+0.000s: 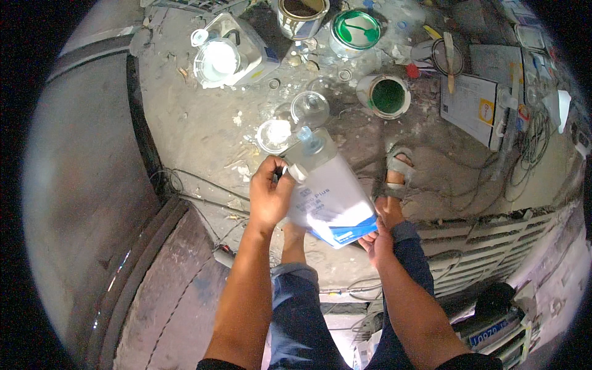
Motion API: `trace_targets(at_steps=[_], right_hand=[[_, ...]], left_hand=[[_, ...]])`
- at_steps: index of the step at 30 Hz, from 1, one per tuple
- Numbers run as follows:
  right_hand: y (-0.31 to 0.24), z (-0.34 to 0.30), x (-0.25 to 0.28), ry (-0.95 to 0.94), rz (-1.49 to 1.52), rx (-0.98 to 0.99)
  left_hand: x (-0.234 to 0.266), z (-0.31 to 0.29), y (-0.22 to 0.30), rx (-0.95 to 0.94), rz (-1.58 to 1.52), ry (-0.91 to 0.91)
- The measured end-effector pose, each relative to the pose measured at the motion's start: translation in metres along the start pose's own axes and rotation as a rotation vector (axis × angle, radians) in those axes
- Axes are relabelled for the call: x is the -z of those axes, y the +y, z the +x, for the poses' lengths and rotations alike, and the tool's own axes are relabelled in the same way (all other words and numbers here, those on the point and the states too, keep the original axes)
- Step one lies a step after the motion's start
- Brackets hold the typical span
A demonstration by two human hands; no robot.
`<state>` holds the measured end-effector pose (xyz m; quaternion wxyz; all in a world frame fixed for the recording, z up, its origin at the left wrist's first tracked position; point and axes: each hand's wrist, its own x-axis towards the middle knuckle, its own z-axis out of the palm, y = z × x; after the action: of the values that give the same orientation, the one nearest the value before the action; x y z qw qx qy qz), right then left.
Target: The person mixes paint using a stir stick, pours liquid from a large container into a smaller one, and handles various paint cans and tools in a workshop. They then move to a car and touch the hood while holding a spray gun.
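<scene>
A white plastic jug (333,194) with a blue band at its base is tilted between my hands, its mouth pointing away from me. My left hand (271,194) is wrapped round the jug's handle. At the lower right corner, the fingers of my right hand (379,243) grip the base, partly hidden behind it. Just beyond the mouth, a clear plastic cup (309,108) stands on the dirty floor. Beside it on the left is a second clear round container (266,137), bright with glare. I cannot tell whether liquid leaves the jug.
Another jug (250,46) stands far left beside a bright clear tub (216,61). Cans with green paint (388,97) and a green-smeared lid (356,31) stand ahead. A stick lies across a can (430,54) near a white box (468,105). Cables (533,139) run along the right.
</scene>
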<state>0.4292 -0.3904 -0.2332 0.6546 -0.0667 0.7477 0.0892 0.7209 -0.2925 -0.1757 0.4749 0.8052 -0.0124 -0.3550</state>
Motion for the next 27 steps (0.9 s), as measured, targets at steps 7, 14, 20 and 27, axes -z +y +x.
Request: trace_targets(at_steps=[7, 14, 20, 27], right_hand=[[0.001, 0.003, 0.007, 0.038, -0.053, -0.025], [0.000, 0.005, 0.013, 0.056, -0.094, -0.045], [0.002, 0.006, 0.014, 0.040, -0.096, -0.047], [0.001, 0.002, 0.012, 0.042, -0.094, -0.041]], left_hand=[[-0.015, 0.028, -0.012, 0.048, 0.020, -0.055], [-0.015, 0.044, -0.026, 0.109, 0.036, -0.095], [-0.017, 0.053, -0.030, 0.147, 0.048, -0.126], [-0.021, 0.058, -0.034, 0.193, 0.063, -0.137]])
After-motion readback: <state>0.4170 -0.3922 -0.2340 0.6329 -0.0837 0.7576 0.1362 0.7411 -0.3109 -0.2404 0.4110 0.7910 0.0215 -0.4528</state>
